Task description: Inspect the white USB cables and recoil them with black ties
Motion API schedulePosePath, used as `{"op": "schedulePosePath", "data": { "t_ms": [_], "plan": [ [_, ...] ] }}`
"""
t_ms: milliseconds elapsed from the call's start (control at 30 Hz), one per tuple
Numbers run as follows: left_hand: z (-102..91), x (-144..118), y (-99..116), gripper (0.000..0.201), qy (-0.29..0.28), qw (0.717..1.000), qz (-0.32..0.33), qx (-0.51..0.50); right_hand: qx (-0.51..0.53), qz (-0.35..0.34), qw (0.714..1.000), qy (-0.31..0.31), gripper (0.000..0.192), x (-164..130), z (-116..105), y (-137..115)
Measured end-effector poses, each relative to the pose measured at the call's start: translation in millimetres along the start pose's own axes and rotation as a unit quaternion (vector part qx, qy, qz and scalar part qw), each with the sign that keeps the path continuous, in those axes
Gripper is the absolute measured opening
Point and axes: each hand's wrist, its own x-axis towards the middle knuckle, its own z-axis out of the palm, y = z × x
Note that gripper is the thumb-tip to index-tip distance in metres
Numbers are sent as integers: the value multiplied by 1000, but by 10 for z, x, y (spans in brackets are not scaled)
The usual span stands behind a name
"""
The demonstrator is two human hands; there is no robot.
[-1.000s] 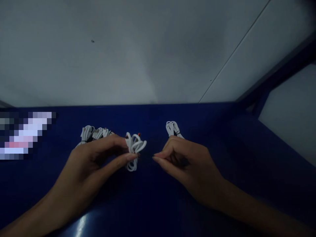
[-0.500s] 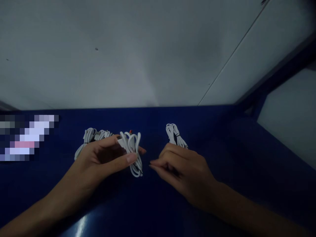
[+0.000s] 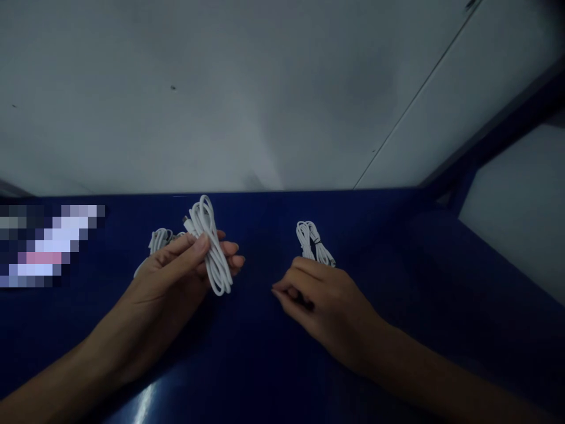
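Observation:
My left hand (image 3: 176, 268) grips a coiled white USB cable (image 3: 212, 250), thumb pressed on its front and fingers behind it. The coil's loops stand tilted, and a plug with a metal tip points to the upper left. My right hand (image 3: 322, 294) is closed, thumb and index fingertip pinched together; whatever may be between them is too small to make out. Just beyond its knuckles lies another white cable bundle (image 3: 314, 242), bound with a black tie. More bundled white cable (image 3: 160, 238) rests behind my left hand, partly covered by it.
The blue tabletop (image 3: 265, 353) runs back to a pale wall panel (image 3: 220, 118). A blue frame bar (image 3: 498, 135) slants along the right side. At the far left a blurred-out patch (image 3: 53, 247) hides what is there.
My left hand has lifted the cable up and to the left and turned it, so its loops now stand more upright. My right hand has hardly moved and stays pinched.

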Motion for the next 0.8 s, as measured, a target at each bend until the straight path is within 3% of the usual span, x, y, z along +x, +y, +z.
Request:
{"op": "schedulePosePath", "data": {
  "t_ms": [133, 267, 467, 633, 800],
  "plan": [
    [-8, 21, -18, 21, 10, 999, -14, 44, -30, 49, 997, 48, 16, 0, 1, 7],
    [-3, 44, -30, 28, 28, 996, -21, 82, -60, 79, 994, 54, 14, -10, -6, 12],
    [-92, 47, -73, 35, -18, 989, -56, 136, -49, 113, 991, 57, 11, 16, -52, -26],
    [-101, 6, -105, 30, -71, 980, -66, 175, 109, 188, 975, 43, 9, 87, -136, -161],
    [-54, -64, -130, 34, -160, 964, -80, 195, 332, 269, 904, -20, 19, 129, -171, -239]
  ]
}}
